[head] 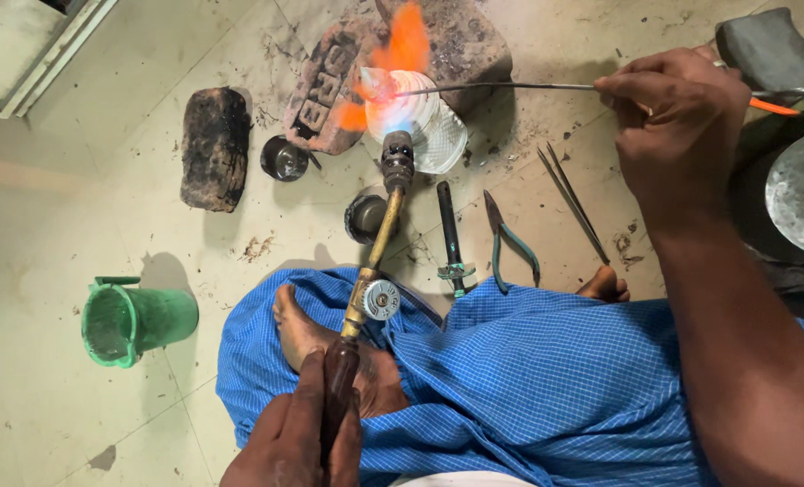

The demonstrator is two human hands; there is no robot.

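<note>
left hand [294,442] grips torch [370,261] pointing away; right hand [677,117] pinches leftward-pointing rod [501,87].

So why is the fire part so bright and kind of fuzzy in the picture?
In the head view, the flame glows orange with soft, blurred edges, and it washes the white dish under it nearly to pure white glare. The torch in the left hand and the thin rod in the right hand stay sharp. The green cup throws a soft shadow up and to the right.
</note>
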